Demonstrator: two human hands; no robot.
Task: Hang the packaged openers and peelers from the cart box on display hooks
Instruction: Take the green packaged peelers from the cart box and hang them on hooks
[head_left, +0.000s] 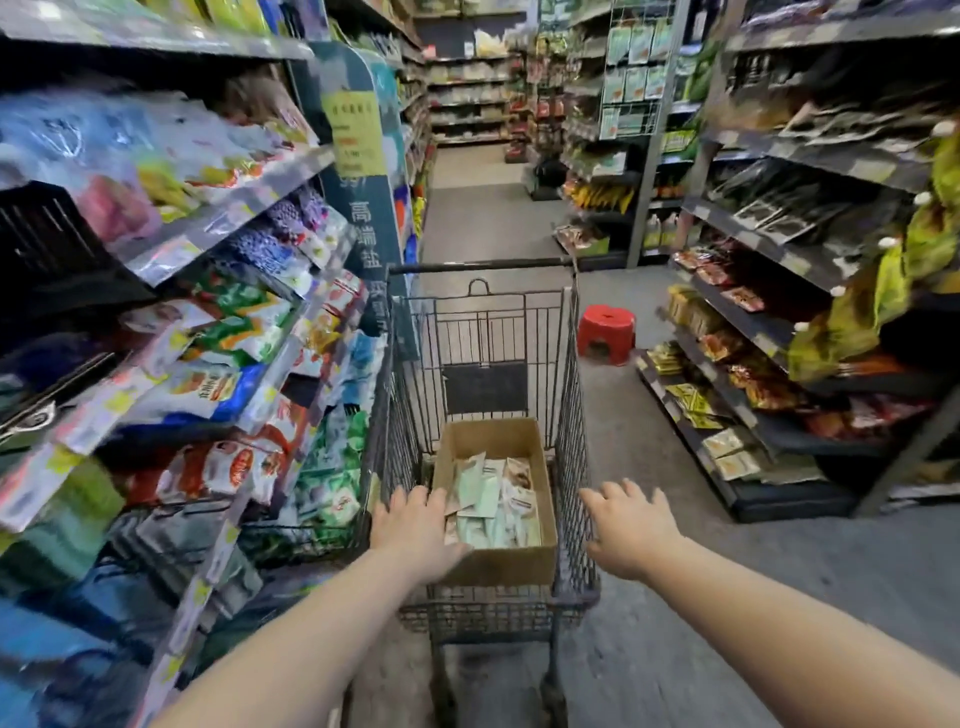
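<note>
reaching toward a wire shopping cart (569, 415) in a store aisle, your left hand (415, 530) hovers spread and empty at the near left corner of the cardboard box (498, 564), your right hand (631, 530) splayed and empty by the cart's right wall. flat packaged openers and peelers (493, 501) lie loosely heaped inside the box. they look light and slippery, so judge it best to pinch each stiff card top.

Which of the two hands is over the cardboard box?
The left hand, its fingers spread across the cardboard box's near left corner. The right hand is at the cart's right rim instead.
</note>
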